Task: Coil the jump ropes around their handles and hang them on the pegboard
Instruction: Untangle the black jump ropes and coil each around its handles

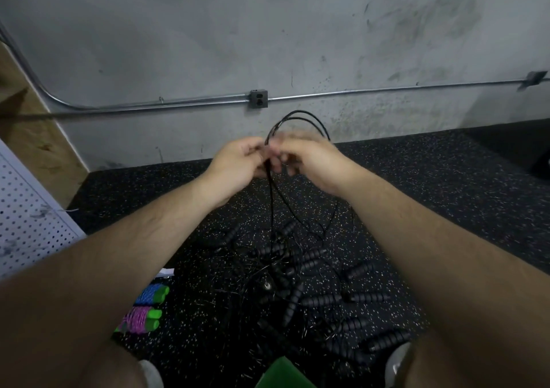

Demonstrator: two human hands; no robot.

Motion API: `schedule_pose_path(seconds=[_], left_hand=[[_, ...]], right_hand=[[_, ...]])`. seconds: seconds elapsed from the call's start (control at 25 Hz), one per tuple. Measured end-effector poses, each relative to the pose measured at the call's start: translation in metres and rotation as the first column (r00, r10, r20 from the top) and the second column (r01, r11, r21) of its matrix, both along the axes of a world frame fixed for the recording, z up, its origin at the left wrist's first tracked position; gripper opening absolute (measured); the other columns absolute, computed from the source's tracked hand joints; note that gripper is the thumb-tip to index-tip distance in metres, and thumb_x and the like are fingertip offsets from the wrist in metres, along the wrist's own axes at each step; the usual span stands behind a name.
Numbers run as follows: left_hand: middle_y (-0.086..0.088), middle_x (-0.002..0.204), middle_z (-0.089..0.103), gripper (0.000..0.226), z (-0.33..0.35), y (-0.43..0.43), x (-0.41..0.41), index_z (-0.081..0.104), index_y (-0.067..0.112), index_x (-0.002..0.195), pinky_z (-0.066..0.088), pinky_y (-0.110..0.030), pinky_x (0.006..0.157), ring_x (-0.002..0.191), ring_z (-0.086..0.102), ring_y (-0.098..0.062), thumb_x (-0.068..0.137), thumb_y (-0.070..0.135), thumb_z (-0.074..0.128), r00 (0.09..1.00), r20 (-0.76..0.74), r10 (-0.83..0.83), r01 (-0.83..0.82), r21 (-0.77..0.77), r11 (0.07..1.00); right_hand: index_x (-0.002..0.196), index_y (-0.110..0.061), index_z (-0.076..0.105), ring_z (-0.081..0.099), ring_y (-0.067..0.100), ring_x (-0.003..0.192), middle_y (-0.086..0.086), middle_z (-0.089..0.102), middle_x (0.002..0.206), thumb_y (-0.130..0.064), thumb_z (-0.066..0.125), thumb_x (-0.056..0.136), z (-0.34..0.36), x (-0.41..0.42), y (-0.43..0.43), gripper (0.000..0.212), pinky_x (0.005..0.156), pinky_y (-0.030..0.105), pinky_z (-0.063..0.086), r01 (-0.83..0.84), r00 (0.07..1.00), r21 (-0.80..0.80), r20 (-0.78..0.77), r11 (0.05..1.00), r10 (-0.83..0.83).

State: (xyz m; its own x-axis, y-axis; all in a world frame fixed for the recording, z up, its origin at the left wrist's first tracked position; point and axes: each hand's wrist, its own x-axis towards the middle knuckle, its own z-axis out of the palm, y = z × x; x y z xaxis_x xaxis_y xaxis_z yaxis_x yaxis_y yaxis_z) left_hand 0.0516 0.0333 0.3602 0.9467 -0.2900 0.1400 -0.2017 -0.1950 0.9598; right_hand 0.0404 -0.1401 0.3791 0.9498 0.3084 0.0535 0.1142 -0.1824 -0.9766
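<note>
Pinching a thin black jump-rope cord with curled fingers of left hand and right hand, held close together; blurred there, so probably gathering loops rather than winding yet. Arches toward 12 o'clock, trails down at 6 into a tangled pile of black ribbed-handled ropes on black speckled floor. Early in coiling. Calls next for freeing this rope's handles, wrapping, then turning to the white perforated pegboard at 9 o'clock.

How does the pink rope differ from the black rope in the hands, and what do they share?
The pink rope is wound round green handles; the black rope hangs in loose loops. The pink rope lies on the floor; the black rope is held by the left hand and right hand. Neither is on the pegboard.
</note>
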Motion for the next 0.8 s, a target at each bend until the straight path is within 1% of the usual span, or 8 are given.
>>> schedule_pose_path(seconds=[0.08,0.16,0.28,0.36,0.52,0.6,0.68,0.8], left_hand=[[0.001,0.082,0.074,0.017,0.012,-0.006,0.003,0.071,0.015,0.097,0.058,-0.027,0.072,0.081,0.072,-0.014,0.103,0.013,0.055,0.998,0.042,0.057,-0.052,-0.105,0.993],[0.001,0.082,0.074,0.017,0.020,-0.007,0.003,0.071,0.015,0.098,0.060,-0.036,0.078,0.084,0.072,-0.019,0.103,0.014,0.055,0.996,0.066,0.061,-0.050,-0.158,0.986],[-0.001,0.086,0.074,0.017,0.027,-0.004,0.002,0.070,0.013,0.102,0.059,-0.044,0.087,0.085,0.071,-0.021,0.104,0.015,0.054,0.998,0.050,0.042,-0.029,-0.234,0.972],[-0.003,0.098,0.076,0.018,0.031,-0.001,0.001,0.070,0.014,0.108,0.058,-0.042,0.091,0.092,0.072,-0.019,0.104,0.021,0.054,0.998,0.047,0.034,-0.021,-0.242,0.970],[-0.014,0.123,0.067,0.043,0.018,0.010,-0.003,0.062,0.018,0.129,0.048,-0.039,0.109,0.115,0.065,-0.020,0.098,0.046,0.052,0.992,-0.115,-0.054,0.046,-0.075,0.996],[-0.015,0.124,0.066,0.038,0.000,0.012,-0.009,0.060,0.020,0.132,0.046,-0.039,0.111,0.116,0.065,-0.023,0.101,0.040,0.052,0.972,-0.179,-0.154,0.164,0.039,0.986],[-0.005,0.123,0.071,0.029,-0.009,0.009,-0.010,0.062,0.016,0.129,0.049,-0.038,0.107,0.116,0.067,-0.019,0.104,0.027,0.052,0.974,-0.110,-0.198,0.210,0.102,0.972],[-0.010,0.118,0.071,0.022,-0.003,-0.001,-0.008,0.061,0.005,0.120,0.053,-0.040,0.101,0.107,0.071,-0.024,0.105,0.017,0.051,0.985,-0.071,-0.155,0.157,0.028,0.987]], right_hand=[[0.121,-0.023,0.065,0.066,0.009,0.095,-0.009,0.068,0.116,-0.029,0.068,0.091,-0.014,-0.011,-0.002,0.031,0.075,0.029,0.052,-0.096,0.995,-0.354,-0.042,0.930,0.086],[0.117,-0.022,0.068,0.066,0.011,0.096,-0.006,0.070,0.112,-0.029,0.068,0.094,-0.026,-0.015,-0.001,0.024,0.079,0.033,0.057,-0.094,0.995,-0.471,-0.067,0.877,0.070],[0.104,-0.016,0.070,0.064,0.009,0.074,-0.001,0.070,0.093,-0.029,0.068,0.095,-0.030,-0.016,0.001,0.016,0.074,0.033,0.058,-0.056,0.997,-0.396,-0.065,0.916,0.032],[0.095,-0.013,0.068,0.067,0.013,0.069,0.001,0.070,0.084,-0.030,0.066,0.096,-0.027,-0.013,0.002,0.017,0.077,0.037,0.059,0.001,1.000,-0.443,0.017,0.896,0.007],[0.087,-0.014,0.066,0.066,0.006,0.059,0.002,0.069,0.076,-0.020,0.061,0.100,-0.005,-0.012,0.008,0.015,0.062,0.021,0.056,0.171,0.979,-0.326,0.163,0.930,-0.123],[0.090,-0.003,0.067,0.066,0.010,0.057,0.004,0.068,0.073,-0.019,0.061,0.100,0.007,-0.008,0.009,0.020,0.059,0.025,0.057,0.246,0.960,-0.205,0.185,0.947,-0.209],[0.089,0.003,0.066,0.065,0.015,0.056,0.005,0.067,0.068,-0.019,0.062,0.099,0.011,-0.004,0.010,0.025,0.062,0.037,0.058,0.299,0.944,-0.109,0.181,0.948,-0.277],[0.081,0.001,0.066,0.063,0.018,0.055,0.005,0.066,0.064,-0.019,0.065,0.098,0.013,0.000,0.008,0.026,0.063,0.039,0.056,0.349,0.921,-0.003,0.187,0.937,-0.343]])
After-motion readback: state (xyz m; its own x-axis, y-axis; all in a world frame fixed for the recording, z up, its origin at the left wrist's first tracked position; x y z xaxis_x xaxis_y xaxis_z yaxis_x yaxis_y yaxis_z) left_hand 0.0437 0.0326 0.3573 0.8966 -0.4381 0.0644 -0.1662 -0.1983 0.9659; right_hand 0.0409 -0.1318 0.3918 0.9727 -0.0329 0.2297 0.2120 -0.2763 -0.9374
